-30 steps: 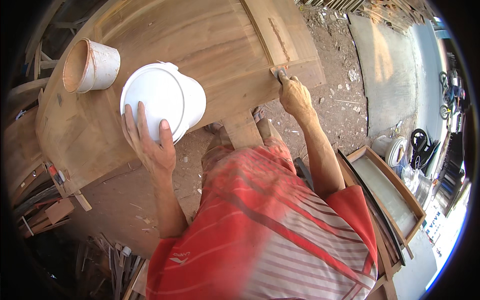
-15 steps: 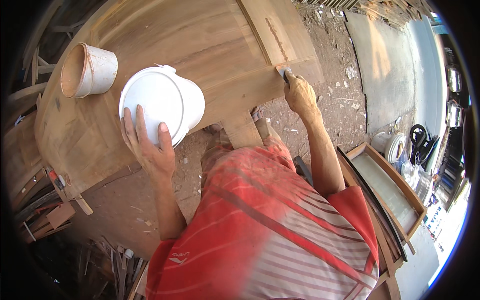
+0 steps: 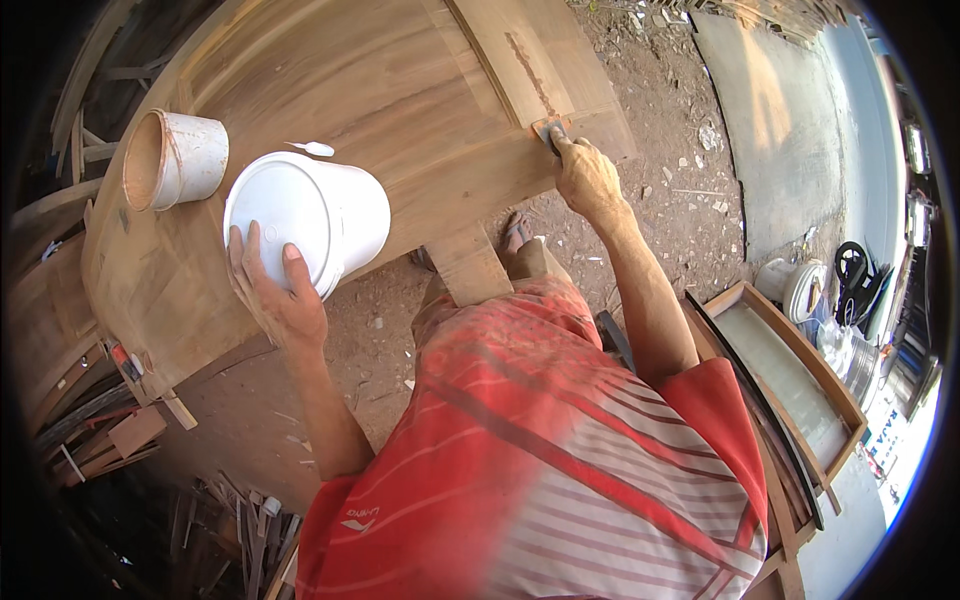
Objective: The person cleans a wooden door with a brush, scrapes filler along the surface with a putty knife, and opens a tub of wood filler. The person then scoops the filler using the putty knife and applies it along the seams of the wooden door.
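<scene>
My left hand (image 3: 272,290) is against a white lidded bucket (image 3: 358,215), its fingers and thumb over the edge of the lid. The bucket is on the brown wooden panel. Close to its far side lies a small white plastic spoon (image 3: 314,148). My right hand (image 3: 588,175) grips a putty knife (image 3: 550,131), its handle mostly hidden by my fingers. Orange-brown putty shows at the blade, which touches the panel at the lower end of a reddish-brown filler streak (image 3: 530,72). To the left stands an open white tub (image 3: 190,158) smeared with putty.
The wooden panel (image 3: 400,120) spreads before me, with a short board (image 3: 465,265) jutting toward my waist. Wood scraps (image 3: 135,430) are piled at the left. At the right are a wooden frame (image 3: 790,370), a bucket (image 3: 800,285) and a grey sheet (image 3: 765,130) on littered ground.
The white bucket and my left hand have shifted slightly left and down, showing more of the spoon. My right hand has turned the putty knife, and its blade has come slightly left.
</scene>
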The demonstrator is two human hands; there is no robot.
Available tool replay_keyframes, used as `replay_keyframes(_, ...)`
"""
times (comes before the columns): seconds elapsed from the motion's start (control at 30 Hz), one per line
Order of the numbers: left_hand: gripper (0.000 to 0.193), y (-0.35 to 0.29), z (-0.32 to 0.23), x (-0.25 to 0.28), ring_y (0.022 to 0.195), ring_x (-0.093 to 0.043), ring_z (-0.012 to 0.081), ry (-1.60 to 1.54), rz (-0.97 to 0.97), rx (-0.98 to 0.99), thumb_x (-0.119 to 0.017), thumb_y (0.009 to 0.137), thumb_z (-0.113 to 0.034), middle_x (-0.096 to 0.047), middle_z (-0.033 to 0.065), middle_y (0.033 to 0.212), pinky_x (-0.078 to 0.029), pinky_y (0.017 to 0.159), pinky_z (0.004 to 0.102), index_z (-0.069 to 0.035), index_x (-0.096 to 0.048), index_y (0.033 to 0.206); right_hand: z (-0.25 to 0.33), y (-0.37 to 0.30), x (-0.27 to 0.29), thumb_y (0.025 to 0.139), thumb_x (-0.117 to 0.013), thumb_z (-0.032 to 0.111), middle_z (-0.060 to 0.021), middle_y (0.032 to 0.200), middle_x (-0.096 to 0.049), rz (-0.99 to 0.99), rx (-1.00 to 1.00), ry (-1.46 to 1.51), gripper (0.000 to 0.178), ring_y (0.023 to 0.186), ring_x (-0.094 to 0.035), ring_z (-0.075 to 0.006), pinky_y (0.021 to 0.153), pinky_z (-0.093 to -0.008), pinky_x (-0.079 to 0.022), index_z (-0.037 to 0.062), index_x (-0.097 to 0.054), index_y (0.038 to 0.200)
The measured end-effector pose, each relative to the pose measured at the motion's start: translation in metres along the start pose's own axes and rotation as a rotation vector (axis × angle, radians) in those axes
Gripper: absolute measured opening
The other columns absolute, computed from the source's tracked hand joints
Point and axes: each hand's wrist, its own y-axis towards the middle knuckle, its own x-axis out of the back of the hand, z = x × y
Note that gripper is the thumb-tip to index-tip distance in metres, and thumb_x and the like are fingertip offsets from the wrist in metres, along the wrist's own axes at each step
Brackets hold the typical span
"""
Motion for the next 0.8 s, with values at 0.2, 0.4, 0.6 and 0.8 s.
replay_keyframes(0.2,0.050,0.000,-0.001,-0.003,0.143,-0.044,0.0447,0.011,-0.023,-0.013,-0.058,0.103,-0.025,-0.048,0.0264,0.155,-0.034,0.118,0.0571,-0.002,-0.056,0.147,-0.018,0.001,0.010,0.097,-0.057,0.012,-0.0237,0.111,-0.070,-0.021,0.025,0.007,0.042,0.100,-0.072,-0.0435,0.087,-0.0518,-0.058,0.0088,-0.062,0.139)
replay_keyframes(0.4,0.049,0.001,-0.001,-0.003,0.143,-0.045,0.0448,0.018,-0.034,-0.019,-0.056,0.103,-0.025,-0.049,0.0265,0.154,-0.035,0.117,0.0565,-0.001,-0.057,0.146,-0.048,0.009,0.018,0.097,-0.057,0.014,-0.0223,0.112,-0.070,0.035,0.019,-0.063,0.042,0.103,-0.071,-0.0415,0.088,-0.0521,-0.057,0.0095,-0.063,0.139)
replay_keyframes(0.6,0.044,0.001,0.002,-0.007,0.143,-0.046,0.0434,0.006,-0.056,-0.046,-0.052,0.106,-0.019,-0.050,0.0280,0.153,-0.034,0.119,0.0529,0.001,-0.057,0.146,-0.085,0.019,0.021,0.100,-0.057,0.018,-0.0210,0.113,-0.070,0.030,0.033,-0.046,0.046,0.103,-0.071,-0.0419,0.089,-0.0518,-0.056,0.0127,-0.060,0.145)
replay_keyframes(0.8,0.046,-0.001,0.001,-0.007,0.143,-0.045,0.0431,0.002,-0.048,0.006,-0.052,0.105,-0.024,-0.050,0.0265,0.154,-0.035,0.118,0.0546,0.000,-0.058,0.145,-0.103,0.021,0.032,0.101,-0.057,0.019,-0.0221,0.114,-0.070,-0.015,0.001,-0.026,0.046,0.105,-0.071,-0.0417,0.090,-0.0509,-0.056,0.0114,-0.059,0.146)
